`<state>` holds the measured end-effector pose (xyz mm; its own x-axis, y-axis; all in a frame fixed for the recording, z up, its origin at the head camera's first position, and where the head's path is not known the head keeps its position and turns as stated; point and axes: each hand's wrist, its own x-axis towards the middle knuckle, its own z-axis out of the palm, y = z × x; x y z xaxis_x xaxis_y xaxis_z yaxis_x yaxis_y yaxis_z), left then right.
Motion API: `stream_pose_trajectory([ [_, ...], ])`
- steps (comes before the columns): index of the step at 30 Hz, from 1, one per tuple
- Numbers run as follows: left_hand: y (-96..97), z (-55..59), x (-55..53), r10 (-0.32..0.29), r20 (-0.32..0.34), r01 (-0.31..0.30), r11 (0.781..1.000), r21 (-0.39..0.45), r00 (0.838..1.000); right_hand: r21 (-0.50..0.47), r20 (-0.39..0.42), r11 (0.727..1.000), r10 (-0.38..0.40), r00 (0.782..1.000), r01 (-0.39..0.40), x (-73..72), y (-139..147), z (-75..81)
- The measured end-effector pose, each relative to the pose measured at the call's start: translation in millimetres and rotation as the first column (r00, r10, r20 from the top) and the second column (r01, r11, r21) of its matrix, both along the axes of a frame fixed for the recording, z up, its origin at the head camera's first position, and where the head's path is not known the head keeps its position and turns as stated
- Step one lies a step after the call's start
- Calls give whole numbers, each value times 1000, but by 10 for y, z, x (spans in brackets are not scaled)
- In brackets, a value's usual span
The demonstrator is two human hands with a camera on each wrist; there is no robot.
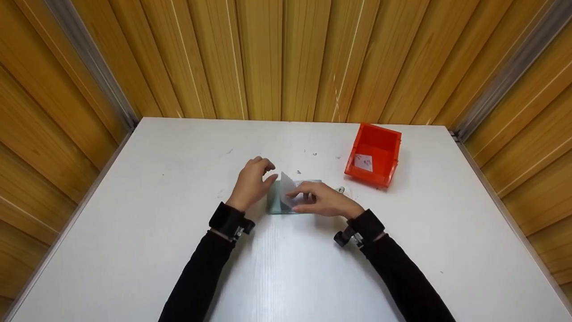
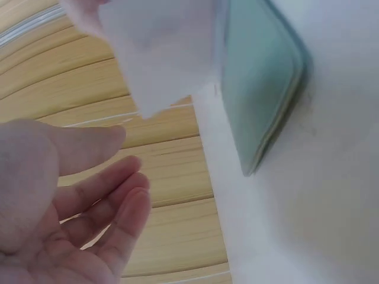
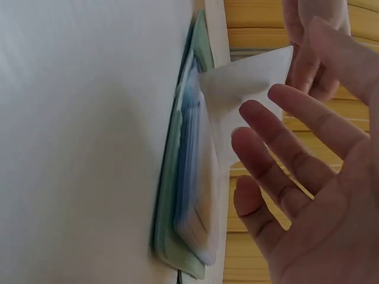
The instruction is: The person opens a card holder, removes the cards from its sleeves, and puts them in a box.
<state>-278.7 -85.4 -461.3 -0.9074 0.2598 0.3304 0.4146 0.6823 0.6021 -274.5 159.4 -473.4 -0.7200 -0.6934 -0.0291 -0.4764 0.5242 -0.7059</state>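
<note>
A pale green card holder (image 1: 274, 203) lies open on the table, with a stack of clear plastic sleeves (image 3: 192, 171) inside its cover. One translucent sleeve (image 1: 286, 188) stands up from it between the two hands. My left hand (image 1: 252, 181) hovers at the holder's left side, fingers loosely bent and holding nothing; in the left wrist view the sleeve's corner is apart from the fingertips. My right hand (image 1: 325, 199) is over the right half, its fingers spread beside the upright sleeve without gripping it. Part of the holder is hidden beneath this hand.
A red plastic bin (image 1: 377, 154) stands at the back right of the white table (image 1: 134, 250), with a white label (image 1: 363, 162) in it. A small green and white item (image 1: 340, 189) shows just beyond the right hand. Wood-patterned walls (image 1: 286, 62) enclose the table's back and sides.
</note>
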Motion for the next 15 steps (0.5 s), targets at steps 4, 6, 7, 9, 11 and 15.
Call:
stream_pose_trajectory([
  [4, 54, -25, 18, -32, 43, 34, 999, -26, 999, 51, -18, 998, 46, 999, -45, 40, -46, -23],
  [6, 83, -57, 35, -65, 93, 71, 995, -67, 994, 53, -23, 998, 46, 999, -44, 42, -41, -21],
  [7, 94, -69, 45, -79, 120, 90, 992, -91, 990, 51, -30, 998, 40, 999, -38, 38, -33, -20],
  [9, 111, -89, 59, -96, 168, 120, 983, -137, 981, 46, -36, 999, 14, 999, -13, 24, -14, -8],
  [11, 121, -99, 67, -104, 206, 141, 975, -174, 973, 37, -58, 999, -16, 998, 18, 3, 17, 3],
  [15, 126, -111, 75, -114, 232, 165, 963, -212, 966, 40, -122, 995, -88, 989, 94, -44, 101, 30],
])
